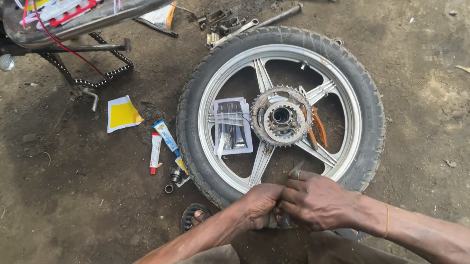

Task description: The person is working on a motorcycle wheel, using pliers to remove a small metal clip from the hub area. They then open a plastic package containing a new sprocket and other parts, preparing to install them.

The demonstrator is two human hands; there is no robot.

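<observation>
Motorcycle wheel (pixel 279 113) lies flat on the dirt before me, sprocket (pixel 281 116) up at its hub. My left hand (pixel 259 204) and right hand (pixel 316 199) meet at its near rim, fingers curled together on something small I cannot make out. Two glue tubes (pixel 161 142) lie just left of the tyre.

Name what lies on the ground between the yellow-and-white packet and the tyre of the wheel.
In the head view, two small tubes lie on the dirt between the yellow-and-white packet and the tyre, one white and red, one white and blue.
</observation>
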